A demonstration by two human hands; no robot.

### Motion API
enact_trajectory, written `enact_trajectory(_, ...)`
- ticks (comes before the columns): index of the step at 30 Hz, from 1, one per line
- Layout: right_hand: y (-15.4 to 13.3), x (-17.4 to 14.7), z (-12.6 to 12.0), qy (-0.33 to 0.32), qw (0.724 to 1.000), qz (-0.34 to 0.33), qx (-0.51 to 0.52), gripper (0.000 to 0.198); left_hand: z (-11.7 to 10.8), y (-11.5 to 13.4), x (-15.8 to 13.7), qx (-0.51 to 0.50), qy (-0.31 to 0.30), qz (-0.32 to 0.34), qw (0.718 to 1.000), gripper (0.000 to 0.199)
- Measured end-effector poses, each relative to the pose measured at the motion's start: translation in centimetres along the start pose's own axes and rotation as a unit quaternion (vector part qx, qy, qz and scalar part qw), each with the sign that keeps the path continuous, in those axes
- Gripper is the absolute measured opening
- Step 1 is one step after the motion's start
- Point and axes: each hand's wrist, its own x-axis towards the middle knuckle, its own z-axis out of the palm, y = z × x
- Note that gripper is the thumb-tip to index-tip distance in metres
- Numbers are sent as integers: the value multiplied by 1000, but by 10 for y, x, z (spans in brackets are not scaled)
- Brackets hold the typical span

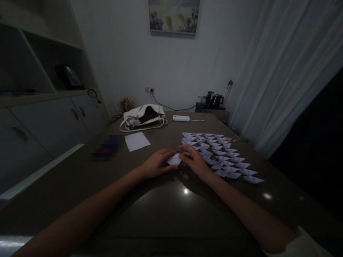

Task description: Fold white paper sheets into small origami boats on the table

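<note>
A small folded piece of white paper [174, 159] is held between my two hands, just above the dark table [150, 210]. My left hand [158, 163] grips its left side, thumb below and fingers along the top. My right hand [195, 161] pinches the right edge between thumb and fingers. Close by on the right, several folded paper boats [227, 159] stand in rows, the nearest ones partly hidden behind my right hand. Flat sheets of white paper [137, 141] lie beyond my left hand.
A white handbag [144, 116] sits at the far side of the table, with a white power bank [181, 118] and short cable to its right. A blurred dark item [108, 146] lies at left. Behind stand a black kettle [215, 101] and a white curtain [268, 71].
</note>
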Motion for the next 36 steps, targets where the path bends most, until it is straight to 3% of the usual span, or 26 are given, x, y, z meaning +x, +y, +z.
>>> enact_trajectory(5,3,2,0,-3,1000,-16,-24,26,1,0,1,-33,4,-11,999,52)
enact_trajectory(13,2,2,0,-29,999,-26,-9,34,1,1,1,-40,2,-45,998,46)
enact_trajectory(18,1,2,-1,-31,999,-19,12,32,1,6,0,-128,1,-63,990,45)
enact_trajectory(36,7,5,-3,42,999,15,29,36,2,13,2,-205,-26,-102,973,42)
